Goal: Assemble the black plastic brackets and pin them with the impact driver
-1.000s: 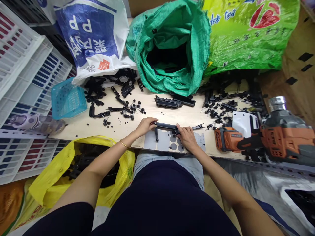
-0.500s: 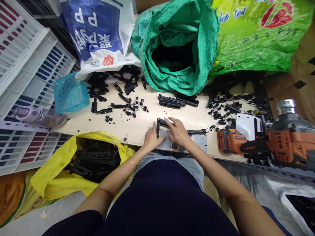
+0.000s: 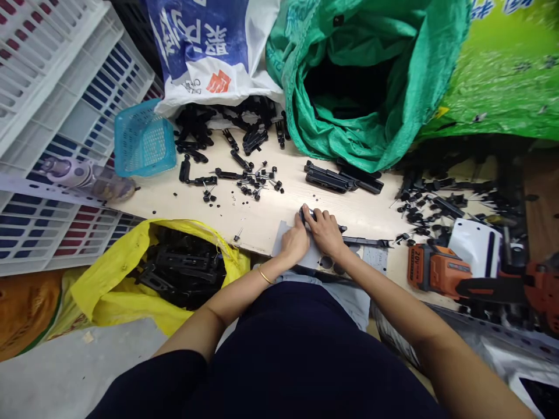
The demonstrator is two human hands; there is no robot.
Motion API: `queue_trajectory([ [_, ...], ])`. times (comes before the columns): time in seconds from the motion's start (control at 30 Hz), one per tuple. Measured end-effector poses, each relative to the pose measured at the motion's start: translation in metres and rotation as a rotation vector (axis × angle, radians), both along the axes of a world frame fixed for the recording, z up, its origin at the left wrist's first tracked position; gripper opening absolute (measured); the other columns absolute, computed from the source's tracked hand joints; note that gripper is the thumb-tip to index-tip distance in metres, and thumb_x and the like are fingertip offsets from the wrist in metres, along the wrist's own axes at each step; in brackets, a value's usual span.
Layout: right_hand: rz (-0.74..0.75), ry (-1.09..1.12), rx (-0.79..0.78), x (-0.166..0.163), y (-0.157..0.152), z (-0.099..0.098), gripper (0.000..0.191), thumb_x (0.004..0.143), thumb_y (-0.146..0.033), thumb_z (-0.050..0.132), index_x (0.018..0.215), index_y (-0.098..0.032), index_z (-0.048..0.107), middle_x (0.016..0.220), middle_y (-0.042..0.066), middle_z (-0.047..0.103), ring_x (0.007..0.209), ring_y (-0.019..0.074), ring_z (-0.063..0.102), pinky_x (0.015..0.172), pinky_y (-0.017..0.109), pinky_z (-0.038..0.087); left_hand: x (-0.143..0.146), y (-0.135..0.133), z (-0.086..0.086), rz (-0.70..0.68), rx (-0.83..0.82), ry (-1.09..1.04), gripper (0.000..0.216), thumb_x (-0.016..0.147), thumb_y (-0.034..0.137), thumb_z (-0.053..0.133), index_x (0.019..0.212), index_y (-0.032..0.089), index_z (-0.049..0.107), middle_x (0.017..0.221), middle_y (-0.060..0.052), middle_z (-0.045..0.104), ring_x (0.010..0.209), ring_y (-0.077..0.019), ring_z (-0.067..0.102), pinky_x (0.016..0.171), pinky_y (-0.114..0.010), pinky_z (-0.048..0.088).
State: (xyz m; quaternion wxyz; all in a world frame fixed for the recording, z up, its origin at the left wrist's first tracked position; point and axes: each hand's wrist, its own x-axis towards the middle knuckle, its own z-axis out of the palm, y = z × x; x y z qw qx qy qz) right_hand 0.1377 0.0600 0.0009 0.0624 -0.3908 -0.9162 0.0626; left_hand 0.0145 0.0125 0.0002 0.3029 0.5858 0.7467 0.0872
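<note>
My left hand [image 3: 295, 240] is closed, its fingers gripping one end of a black hinged plastic part that is mostly covered. My right hand [image 3: 325, 234] presses its curled fingers on the same black plastic part [image 3: 343, 228], close against the left. Under both hands lies a flat grey metal plate [image 3: 280, 233] at the front edge of the bench. A long, thin black strip [image 3: 367, 241] lies just right of my right hand. Beyond the hands rests a small stack of black plastic pieces [image 3: 328, 177].
Small black knobs with pins [image 3: 257, 187] and black links [image 3: 192, 131] lie to the left. A blue basket [image 3: 146, 142] and a yellow sack [image 3: 109, 291] are leftward. A green sack [image 3: 301, 110] stands behind; an orange cordless tool [image 3: 437, 269] is right.
The view has shifted, so the bench sits further right. My hands have drawn together, and the black part that stood bent in an L now appears folded beneath my fingers.
</note>
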Motion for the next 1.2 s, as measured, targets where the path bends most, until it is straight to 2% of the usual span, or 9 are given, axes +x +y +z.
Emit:
queue_trajectory([
  [0.2, 0.001, -0.040, -0.006, -0.001, 0.003, -0.002, 0.061, 0.087, -0.009, 0.032, 0.146, -0.019, 0.029, 0.113, 0.018, 0.053, 0.094, 0.0301, 0.049, 0.077, 0.045, 0.042, -0.045, 0.011, 0.033, -0.340, -0.063, -0.031, 0.071, 0.078, 0.029, 0.062, 0.141, 0.014, 0.033, 0.093, -0.013, 0.067, 0.087, -0.0303, 0.065, 0.076, -0.036, 0.048],
  [0.33, -0.003, 0.146, -0.031, 0.000, -0.014, 0.004, 0.058, 0.083, -0.006, 0.034, 0.140, -0.016, 0.039, 0.129, 0.017, 0.047, 0.114, 0.0295, 0.044, 0.094, 0.047, 0.038, -0.047, 0.037, 0.057, -0.366, 0.337, 0.001, 0.052, 0.082, 0.017, 0.051, 0.133, 0.013, 0.044, 0.116, -0.016, 0.058, 0.108, -0.0292, 0.055, 0.092, -0.038, 0.042],
  [0.5, -0.181, 0.422, -0.112, 0.053, -0.071, 0.018, 0.028, 0.087, -0.018, 0.041, 0.104, -0.018, 0.062, 0.097, 0.012, 0.062, 0.094, 0.0245, 0.055, 0.083, 0.041, 0.045, -0.019, 0.073, 0.038, -0.851, 0.280, -0.133, 0.033, 0.078, 0.018, 0.060, 0.111, 0.020, 0.060, 0.101, -0.007, 0.063, 0.098, -0.0214, 0.059, 0.085, -0.028, 0.044],
  [0.57, -0.377, 0.502, -0.229, 0.082, -0.088, 0.017, 0.022, 0.090, -0.028, 0.043, 0.086, -0.019, 0.063, 0.078, 0.008, 0.063, 0.077, 0.0214, 0.057, 0.074, 0.037, 0.047, -0.014, 0.075, 0.030, -0.898, 0.233, -0.073, 0.020, 0.076, 0.018, 0.065, 0.096, 0.021, 0.064, 0.094, -0.005, 0.064, 0.091, -0.0201, 0.062, 0.075, -0.025, 0.045],
  [0.67, -0.771, 0.791, -0.450, 0.104, -0.091, 0.013, 0.029, 0.085, -0.047, 0.051, 0.082, -0.019, 0.060, 0.078, 0.007, 0.064, 0.074, 0.0200, 0.060, 0.068, 0.035, 0.048, -0.008, 0.059, 0.033, -0.843, 0.239, 0.012, 0.014, 0.078, 0.019, 0.064, 0.092, 0.021, 0.064, 0.093, -0.004, 0.064, 0.081, -0.0185, 0.063, 0.065, -0.024, 0.043],
  [0.77, -0.973, 1.325, -0.686, 0.091, -0.071, 0.018, 0.043, 0.075, -0.059, 0.057, 0.088, -0.019, 0.058, 0.084, 0.005, 0.065, 0.074, 0.0175, 0.062, 0.064, 0.031, 0.050, 0.004, 0.025, 0.047, -0.772, 0.270, -0.032, 0.019, 0.083, 0.027, 0.059, 0.101, 0.020, 0.062, 0.094, -0.006, 0.064, 0.079, -0.0192, 0.063, 0.064, -0.026, 0.045],
  [0.9, -1.041, 1.653, -0.834, 0.063, -0.042, 0.041, 0.045, 0.066, -0.059, 0.066, 0.076, -0.016, 0.060, 0.068, 0.001, 0.062, 0.062, 0.0140, 0.058, 0.056, 0.026, 0.046, 0.024, -0.014, 0.058, -0.574, 0.318, -0.311, 0.021, 0.086, 0.026, 0.054, 0.105, 0.020, 0.059, 0.092, -0.006, 0.064, 0.086, -0.0188, 0.063, 0.074, -0.028, 0.048],
  [1.1, -1.006, 1.666, -0.686, 0.051, -0.039, 0.050, 0.044, 0.064, -0.058, 0.070, 0.063, -0.016, 0.057, 0.059, -0.002, 0.055, 0.055, 0.0106, 0.052, 0.053, 0.024, 0.042, 0.043, -0.031, 0.048, -0.236, -0.097, -0.668, 0.022, 0.083, 0.036, 0.056, 0.095, 0.018, 0.056, 0.071, -0.001, 0.066, 0.059, -0.0161, 0.063, 0.060, -0.027, 0.050],
  [1.2, -0.947, 1.591, -0.605, 0.052, -0.041, 0.047, 0.043, 0.066, -0.057, 0.069, 0.063, -0.015, 0.058, 0.060, -0.002, 0.056, 0.057, 0.0096, 0.051, 0.055, 0.022, 0.041, 0.046, -0.037, 0.047, -0.188, -0.062, -0.623, 0.022, 0.084, 0.039, 0.053, 0.085, 0.018, 0.057, 0.063, 0.000, 0.062, 0.055, -0.0161, 0.061, 0.057, -0.026, 0.047],
])
